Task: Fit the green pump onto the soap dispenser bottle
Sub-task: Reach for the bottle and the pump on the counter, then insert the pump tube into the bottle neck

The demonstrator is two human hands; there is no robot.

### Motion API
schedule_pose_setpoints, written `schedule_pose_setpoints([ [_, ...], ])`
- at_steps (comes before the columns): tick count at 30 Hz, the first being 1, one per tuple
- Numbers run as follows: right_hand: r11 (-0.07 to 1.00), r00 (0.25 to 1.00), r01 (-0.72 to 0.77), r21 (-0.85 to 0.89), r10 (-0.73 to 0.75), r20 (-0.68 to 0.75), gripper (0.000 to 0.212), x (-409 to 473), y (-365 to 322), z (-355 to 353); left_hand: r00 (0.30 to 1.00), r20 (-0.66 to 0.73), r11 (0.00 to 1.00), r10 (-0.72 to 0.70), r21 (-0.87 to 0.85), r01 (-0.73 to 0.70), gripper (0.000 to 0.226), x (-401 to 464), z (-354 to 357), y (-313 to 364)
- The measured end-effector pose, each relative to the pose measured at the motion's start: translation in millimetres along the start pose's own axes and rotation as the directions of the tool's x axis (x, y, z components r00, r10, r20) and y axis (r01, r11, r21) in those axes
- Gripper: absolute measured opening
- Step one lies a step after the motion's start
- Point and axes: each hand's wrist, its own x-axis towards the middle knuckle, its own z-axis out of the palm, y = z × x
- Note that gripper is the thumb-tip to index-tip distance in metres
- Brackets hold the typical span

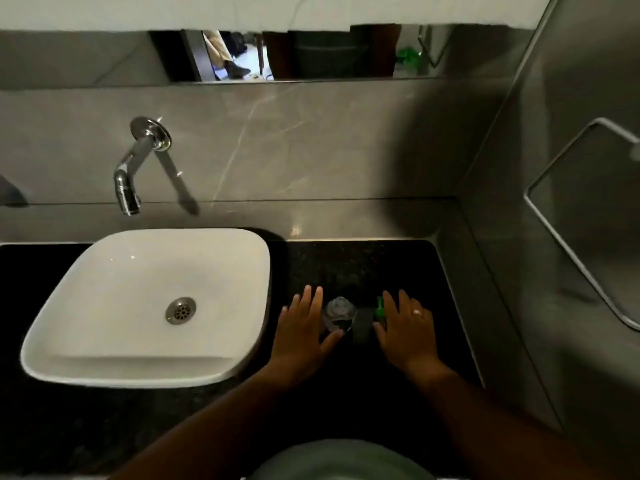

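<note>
A clear soap dispenser bottle (338, 312) stands upright on the black countertop (363, 265), its neck bare. My left hand (304, 332) lies flat and open just to its left, the thumb close to the bottle's base. The green pump (380, 309) lies on the counter to the bottle's right, partly hidden by the fingers of my right hand (406, 329). That hand, with a ring on one finger, rests open with fingers spread beside the pump. Whether it touches the pump I cannot tell.
A white square basin (104, 271) sits on the counter to the left, with a chrome wall tap (130, 181) above it. Grey tiled walls close in behind and at the right, where a metal rail (561, 237) hangs. A mirror strip runs along the top.
</note>
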Motion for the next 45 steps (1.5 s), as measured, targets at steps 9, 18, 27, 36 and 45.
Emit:
schedule_pose_setpoints([
  [9, 0.884, 0.933, -0.357, 0.301, 0.322, 0.16, 0.061, 20.5, 2.8, 20.7, 0.999, 0.036, 0.887, -0.033, -0.46, 0.046, 0.084, 18.2, 35.1, -10.8],
  [18, 0.923, 0.954, -0.288, 0.253, 0.256, 0.154, 0.039, 57.1, -7.0, 35.7, 0.999, 0.005, 0.796, -0.032, -0.604, 0.029, 0.052, 36.5, 48.9, -16.6],
  [27, 0.705, 0.933, -0.358, 0.612, 0.289, 0.213, 0.03, 69.3, -9.5, 37.8, 0.976, 0.209, 0.893, -0.059, -0.426, 0.145, 0.058, 50.2, 54.3, -35.9],
  [36, 0.184, 0.941, 0.002, 0.983, 0.332, -0.064, 0.01, 110.7, -33.1, -81.7, 0.949, 0.313, 0.9, -0.043, -0.399, 0.172, 0.062, 58.6, 54.9, -46.7],
  [45, 0.272, 0.948, 0.165, 0.948, 0.221, -0.229, 0.011, 110.2, -56.8, -101.0, 0.943, 0.332, 0.89, -0.036, -0.419, 0.181, 0.069, 56.0, 57.4, -38.0],
])
